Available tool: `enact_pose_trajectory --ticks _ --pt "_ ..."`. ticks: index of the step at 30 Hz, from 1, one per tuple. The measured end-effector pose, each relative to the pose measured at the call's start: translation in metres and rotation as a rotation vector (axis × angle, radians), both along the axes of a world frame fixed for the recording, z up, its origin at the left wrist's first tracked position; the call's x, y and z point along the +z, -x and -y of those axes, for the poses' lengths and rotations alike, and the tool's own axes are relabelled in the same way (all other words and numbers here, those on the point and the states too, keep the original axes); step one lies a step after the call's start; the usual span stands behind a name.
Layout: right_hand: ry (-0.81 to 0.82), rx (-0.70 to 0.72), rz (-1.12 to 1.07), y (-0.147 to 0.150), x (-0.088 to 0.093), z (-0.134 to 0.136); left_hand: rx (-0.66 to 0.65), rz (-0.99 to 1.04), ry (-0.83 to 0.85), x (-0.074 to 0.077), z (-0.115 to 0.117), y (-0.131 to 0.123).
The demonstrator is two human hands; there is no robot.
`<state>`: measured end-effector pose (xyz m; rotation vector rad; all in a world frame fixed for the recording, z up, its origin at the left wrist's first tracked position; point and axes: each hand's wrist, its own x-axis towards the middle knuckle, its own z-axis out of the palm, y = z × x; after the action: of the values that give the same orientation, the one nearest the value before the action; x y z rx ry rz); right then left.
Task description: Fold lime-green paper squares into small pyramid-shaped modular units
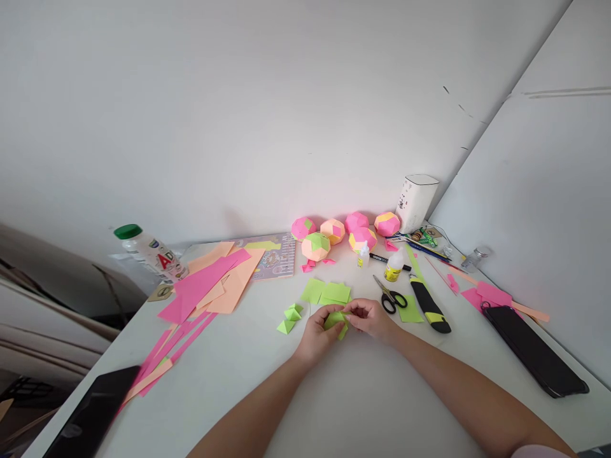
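Observation:
Both hands meet over the white table, a little right of the picture's middle. My left hand (319, 333) holds a green paper piece (336, 320) between its thumb and fingers. From the right, my right hand (370, 319) pinches the edge of that same piece. Just behind the hands lie flat green paper squares (334, 293). Small folded green pieces (289, 320) sit to the left of my left hand. Black-handled scissors (390, 298) rest behind and to the right of my right hand, beside another green square (411, 310).
Several paper balls (316, 246) stand near the wall. Two glue bottles (394, 265), a marker (379, 257) and a black-yellow cutter (429, 305) lie at right. Pink and orange sheets (205, 283), a white bottle (150, 252) and a dark phone (93, 413) occupy the left. A black case (534, 350) lies far right.

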<state>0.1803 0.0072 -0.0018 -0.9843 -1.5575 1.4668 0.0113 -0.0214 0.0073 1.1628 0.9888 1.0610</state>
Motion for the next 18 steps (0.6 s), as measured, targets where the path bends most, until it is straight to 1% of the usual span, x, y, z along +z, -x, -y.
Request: enact_pose_trajectory --ticks 6,11,18 --pt "-0.024 0.004 0.005 0.000 -0.001 0.000 0.023 0.000 0.003 0.001 0.001 0.000" --pt "-0.114 0.002 0.008 0.001 -0.004 0.001 0.038 0.038 0.020 -0.001 0.000 -0.001" --pt "-0.235 0.031 0.064 0.002 0.008 0.005 0.092 0.076 0.023 -0.007 -0.002 -0.003"
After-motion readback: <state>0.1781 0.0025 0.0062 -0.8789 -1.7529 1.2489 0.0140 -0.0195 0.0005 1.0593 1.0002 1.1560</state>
